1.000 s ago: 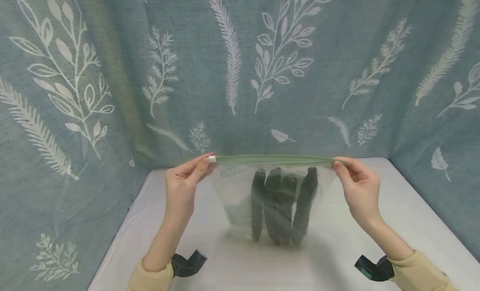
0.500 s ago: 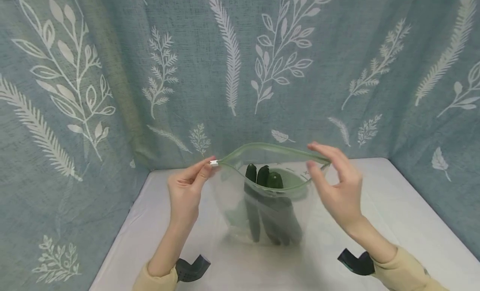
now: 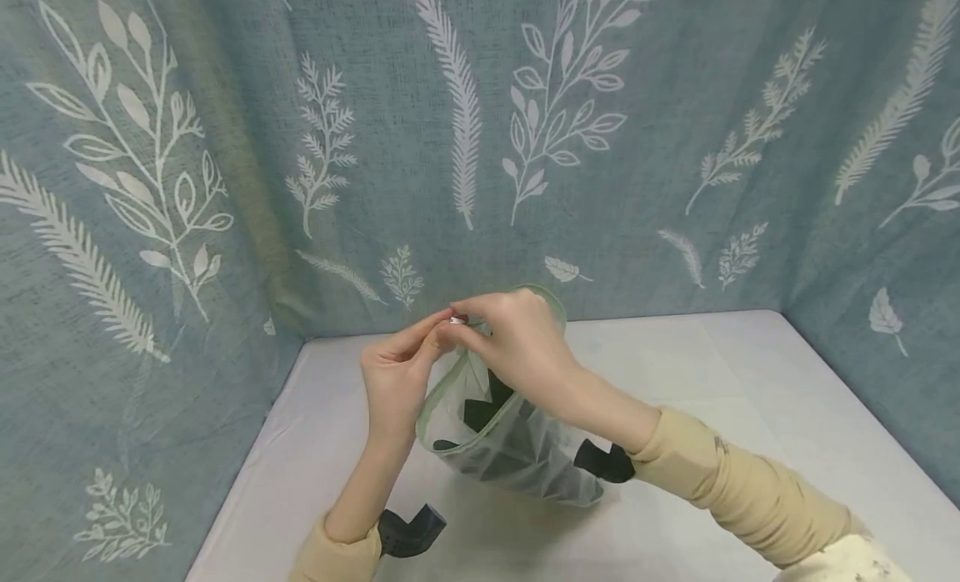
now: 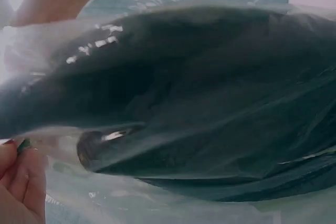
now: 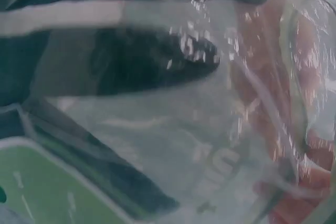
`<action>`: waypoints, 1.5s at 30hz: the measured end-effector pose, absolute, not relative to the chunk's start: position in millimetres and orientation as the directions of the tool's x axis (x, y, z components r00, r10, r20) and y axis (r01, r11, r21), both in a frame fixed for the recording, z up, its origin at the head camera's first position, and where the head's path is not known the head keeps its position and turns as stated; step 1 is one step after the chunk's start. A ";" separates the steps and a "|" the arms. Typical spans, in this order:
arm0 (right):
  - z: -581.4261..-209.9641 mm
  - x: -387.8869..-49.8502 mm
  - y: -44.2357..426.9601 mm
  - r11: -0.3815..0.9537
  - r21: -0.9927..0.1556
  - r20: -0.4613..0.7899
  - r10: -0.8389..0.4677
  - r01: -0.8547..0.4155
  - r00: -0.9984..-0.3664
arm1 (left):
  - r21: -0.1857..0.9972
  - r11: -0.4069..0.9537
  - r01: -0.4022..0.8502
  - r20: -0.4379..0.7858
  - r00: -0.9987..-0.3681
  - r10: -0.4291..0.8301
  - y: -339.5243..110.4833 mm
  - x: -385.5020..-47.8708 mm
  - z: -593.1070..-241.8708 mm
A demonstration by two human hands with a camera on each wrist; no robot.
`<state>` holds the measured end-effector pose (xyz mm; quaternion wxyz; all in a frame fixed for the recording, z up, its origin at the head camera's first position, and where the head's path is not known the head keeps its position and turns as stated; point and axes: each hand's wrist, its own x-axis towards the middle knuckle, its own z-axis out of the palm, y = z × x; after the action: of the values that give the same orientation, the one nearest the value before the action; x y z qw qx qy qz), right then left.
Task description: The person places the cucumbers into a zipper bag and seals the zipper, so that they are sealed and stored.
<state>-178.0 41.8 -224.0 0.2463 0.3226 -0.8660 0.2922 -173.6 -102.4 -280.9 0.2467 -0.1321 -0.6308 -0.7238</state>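
Observation:
A clear zip bag [image 3: 517,465] with a green rim hangs between my hands over the table, tilted, its mouth gaping. Several dark green cucumbers [image 3: 480,413] are inside it; through the film, the cucumbers [image 4: 199,93] fill the left wrist view. At the bag's upper corner sits a small white slider [image 3: 457,320]. My left hand [image 3: 395,382] pinches that corner between thumb and fingers. From the other side, my right hand [image 3: 528,348] pinches at the slider, hiding part of the rim. In the right wrist view, green print [image 5: 47,187] shows on the bag.
A white-covered table [image 3: 697,382] lies under the hands. Behind and on both sides hangs a blue-green curtain [image 3: 390,148] with white leaf patterns. Black wrist devices [image 3: 411,532] stick out from both beige sleeves [image 3: 738,490].
My right hand has let go of the bag's right corner and moved left to the slider beside my left hand. The taut bag mouth has widened, and the bag has turned and tilted.

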 end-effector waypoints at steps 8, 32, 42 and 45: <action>-218.2 -195.6 57.1 0.531 -0.349 0.637 -0.470 -0.772 -0.611 | 0.874 -0.134 0.468 0.433 -0.873 -0.223 -88.3 -176.7 -270.1; -207.5 -201.6 82.2 0.538 0.015 0.731 -0.581 -0.843 -0.357 | 0.670 0.113 0.734 0.717 -0.600 -0.355 -51.0 -188.3 -261.8; -197.4 -204.4 118.0 0.657 -0.201 0.535 -0.547 -0.726 -0.643 | 0.738 0.025 0.674 0.579 -0.613 -0.538 -64.5 -206.0 -263.4; -210.4 -210.7 145.4 0.708 -0.284 0.476 -0.482 -0.647 -0.736 | 0.782 -0.096 0.616 0.463 -0.676 -0.573 -81.0 -211.0 -264.6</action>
<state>-210.7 145.4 -210.4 0.1867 0.3118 -0.9050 0.2212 -211.0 -81.0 -264.6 0.4019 -0.0200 -0.5388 -0.7401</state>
